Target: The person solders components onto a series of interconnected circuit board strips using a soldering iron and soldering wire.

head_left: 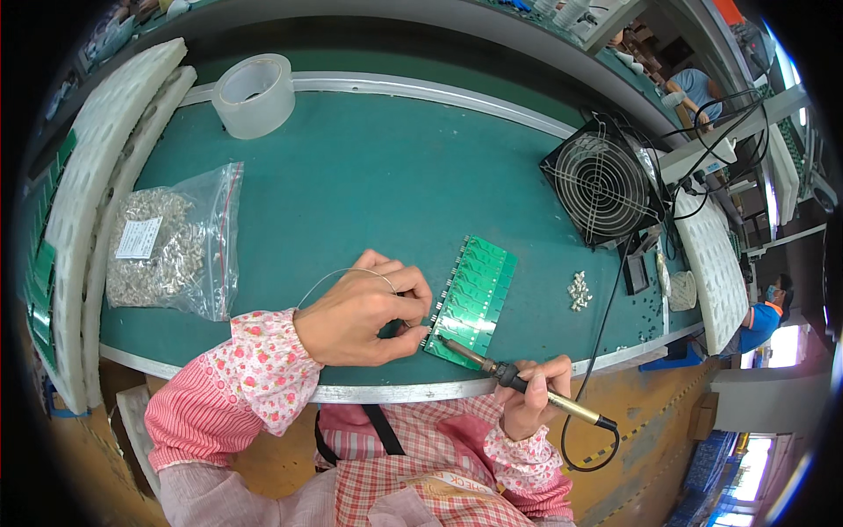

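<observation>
A green circuit board panel (474, 294) lies near the table's front edge, with small metal parts along its left edge. My right hand (531, 395) is closed around a soldering iron (505, 373), whose tip reaches the lower left part of the panel. Just left of the panel, my left hand (364, 312) is closed in a pinch at its lower left edge. A thin solder wire (329, 277) loops over the back of that hand and into its fingers. The pinched end of the wire is mostly hidden by the fingers.
A bag of small metal parts (167, 250) and a tape roll (255, 97) are at the left. White foam trays (101, 193) stand beyond the bag. At the right are a black fan (600, 180), a pile of small parts (580, 292) and the iron's cord (606, 329).
</observation>
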### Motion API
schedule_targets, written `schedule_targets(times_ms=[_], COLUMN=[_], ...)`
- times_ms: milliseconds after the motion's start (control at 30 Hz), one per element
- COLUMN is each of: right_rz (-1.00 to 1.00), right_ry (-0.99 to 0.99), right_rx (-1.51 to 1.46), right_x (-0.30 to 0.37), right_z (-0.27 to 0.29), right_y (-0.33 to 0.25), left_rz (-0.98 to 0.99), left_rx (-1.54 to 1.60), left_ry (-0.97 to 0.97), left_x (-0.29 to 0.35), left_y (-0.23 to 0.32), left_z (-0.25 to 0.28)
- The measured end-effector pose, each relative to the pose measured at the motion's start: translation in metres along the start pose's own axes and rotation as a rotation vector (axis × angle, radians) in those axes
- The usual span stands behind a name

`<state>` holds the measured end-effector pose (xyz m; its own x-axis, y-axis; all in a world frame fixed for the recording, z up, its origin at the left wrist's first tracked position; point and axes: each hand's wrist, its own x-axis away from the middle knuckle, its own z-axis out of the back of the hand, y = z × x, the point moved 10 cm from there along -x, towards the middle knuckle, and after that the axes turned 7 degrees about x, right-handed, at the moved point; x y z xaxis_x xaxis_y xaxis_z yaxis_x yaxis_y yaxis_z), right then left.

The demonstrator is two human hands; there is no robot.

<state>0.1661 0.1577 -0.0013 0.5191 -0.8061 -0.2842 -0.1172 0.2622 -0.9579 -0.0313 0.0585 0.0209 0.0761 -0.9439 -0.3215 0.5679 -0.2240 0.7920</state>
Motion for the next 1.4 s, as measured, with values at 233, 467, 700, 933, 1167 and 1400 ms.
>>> schedule_targets(times_ms=[233,467,700,933,1167,1400], right_rz=[-0.038,0.008,-0.016,0.0,0.018,-0.058], right_ry=[-0.031,0.017,-0.05,-0.053,0.02,-0.018], right_rx=[0.008,0.056,0.051,0.04,0.024,0.025], right_x=[0.0001,-0.0013,0.0003,-0.0003,0.0003,0.0007], right_z=[-0.0041,-0.0048,-0.0039,-0.0051,0.0005,-0.0005], right_y=[0.0014,-0.0017,0.0016,-0.0005,0.0004,0.0042], left_rz=[-0.011,0.0,-0.019,-0.019,-0.003,-0.012], left_rx=[-0.006,-0.017,-0.055,-0.074,-0.042,-0.046], left_ry=[-0.008,-0.005,-0.006,-0.017,0.006,-0.02], left_x=[-0.0007,-0.0012,-0.0005,-0.0006,-0.001,-0.0013], left_y=[0.0004,-0.0022,-0.0004,-0.0014,-0.0034,0.0006], left_z=[-0.0051,-0.0058,-0.008,-0.0081,-0.0053,-0.0082])
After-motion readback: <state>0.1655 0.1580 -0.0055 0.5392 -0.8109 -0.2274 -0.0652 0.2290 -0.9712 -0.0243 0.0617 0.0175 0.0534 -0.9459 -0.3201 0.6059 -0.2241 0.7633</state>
